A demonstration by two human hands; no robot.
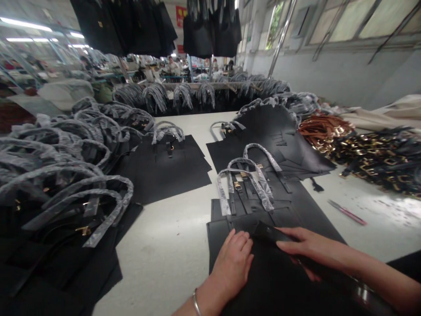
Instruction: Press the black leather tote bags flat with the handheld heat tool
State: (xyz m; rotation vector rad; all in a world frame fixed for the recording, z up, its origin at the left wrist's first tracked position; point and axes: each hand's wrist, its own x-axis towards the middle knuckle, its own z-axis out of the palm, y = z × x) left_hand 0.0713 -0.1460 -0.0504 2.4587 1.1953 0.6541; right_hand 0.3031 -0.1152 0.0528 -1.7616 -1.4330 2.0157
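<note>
In the lower middle, my left hand (234,261) presses down on a black leather bag panel (259,281), its fingers bent and close together. My right hand (301,245) grips a raised, folded edge of the same panel between thumb and fingers; some fingertips are hidden beneath it. Just beyond lie more black panels (296,206) with a pair of plastic-wrapped handles (248,162), straps and gold-coloured buckles. A bracelet (196,302) circles my left wrist.
A heap of black bag pieces with wrapped handles (75,171) covers the left side. Another black stack (164,166) lies mid-table. Red-handled snips (348,213), brown straps (324,131) and black buckled straps (381,156) are on the right. Black bags (212,33) hang overhead.
</note>
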